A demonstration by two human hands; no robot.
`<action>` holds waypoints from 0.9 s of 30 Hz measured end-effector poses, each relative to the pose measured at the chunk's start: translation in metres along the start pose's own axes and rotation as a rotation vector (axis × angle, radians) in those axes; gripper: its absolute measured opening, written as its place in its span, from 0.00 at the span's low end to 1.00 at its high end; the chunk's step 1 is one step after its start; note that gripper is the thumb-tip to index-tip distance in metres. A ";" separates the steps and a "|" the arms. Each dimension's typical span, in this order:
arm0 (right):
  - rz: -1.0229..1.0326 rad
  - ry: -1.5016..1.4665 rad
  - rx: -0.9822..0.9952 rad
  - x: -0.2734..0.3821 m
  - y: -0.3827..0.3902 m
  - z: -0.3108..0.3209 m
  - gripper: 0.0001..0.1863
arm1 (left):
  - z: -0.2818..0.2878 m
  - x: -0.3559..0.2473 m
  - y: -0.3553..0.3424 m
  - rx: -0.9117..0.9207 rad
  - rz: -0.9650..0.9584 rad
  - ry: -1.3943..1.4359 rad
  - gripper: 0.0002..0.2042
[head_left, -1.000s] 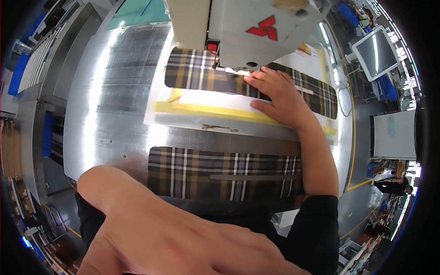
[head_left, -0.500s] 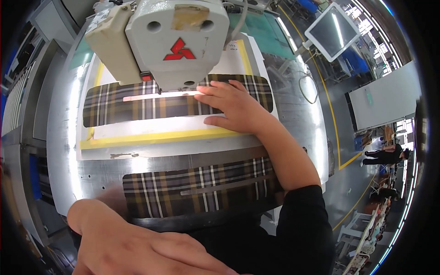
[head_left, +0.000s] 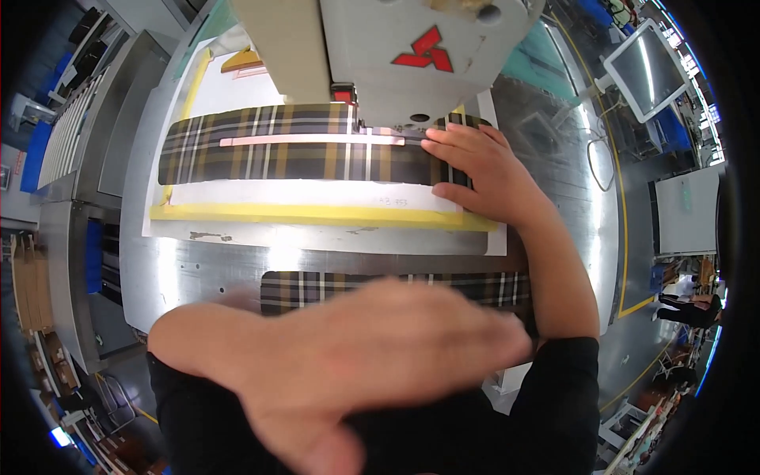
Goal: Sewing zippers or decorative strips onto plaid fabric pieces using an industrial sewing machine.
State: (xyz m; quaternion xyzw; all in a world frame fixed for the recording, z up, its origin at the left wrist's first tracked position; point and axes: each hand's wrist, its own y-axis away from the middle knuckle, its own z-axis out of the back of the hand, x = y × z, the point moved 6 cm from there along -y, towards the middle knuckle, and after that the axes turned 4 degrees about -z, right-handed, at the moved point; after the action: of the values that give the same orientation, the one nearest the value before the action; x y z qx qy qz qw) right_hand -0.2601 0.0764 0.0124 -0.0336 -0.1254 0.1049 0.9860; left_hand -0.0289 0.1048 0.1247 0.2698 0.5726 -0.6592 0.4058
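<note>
A plaid fabric panel (head_left: pixel 305 168), pink strip (head_left: pixel 317 141) already laid on, is steadied beneath a sewing-machine head (head_left: pixel 443 91) by the flat, ungrasping right hand (head_left: pixel 484 165), while a second panel (head_left: pixel 286 290), not yet placed there, is partly hidden by the blurred left hand (head_left: pixel 380 348), its grip impossible to tell.

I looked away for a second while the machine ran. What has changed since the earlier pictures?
The upper plaid fabric panel, with its pink strip and the yellow-taped white sheet, has shifted left relative to the sewing machine head. The blurred left hand has risen in view, now hiding part of the lower plaid fabric panel. The right hand stays beside the sewing machine head.
</note>
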 end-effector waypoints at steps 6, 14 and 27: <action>0.029 -0.020 -0.035 -0.004 0.001 -0.009 0.30 | 0.041 0.104 0.036 -0.048 0.433 -1.066 0.33; 0.137 -0.022 -0.137 0.005 -0.005 -0.010 0.26 | 0.058 0.128 0.045 -0.036 0.428 -1.386 0.36; 0.163 -0.060 -0.122 0.007 -0.004 -0.013 0.28 | 0.060 0.137 0.045 0.031 0.549 -1.322 0.36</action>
State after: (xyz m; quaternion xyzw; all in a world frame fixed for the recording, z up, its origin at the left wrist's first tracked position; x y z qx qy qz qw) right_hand -0.2498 0.0730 0.0023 -0.1006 -0.1579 0.1779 0.9661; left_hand -0.0563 0.0148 0.0005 -0.0462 0.1088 -0.5671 0.8152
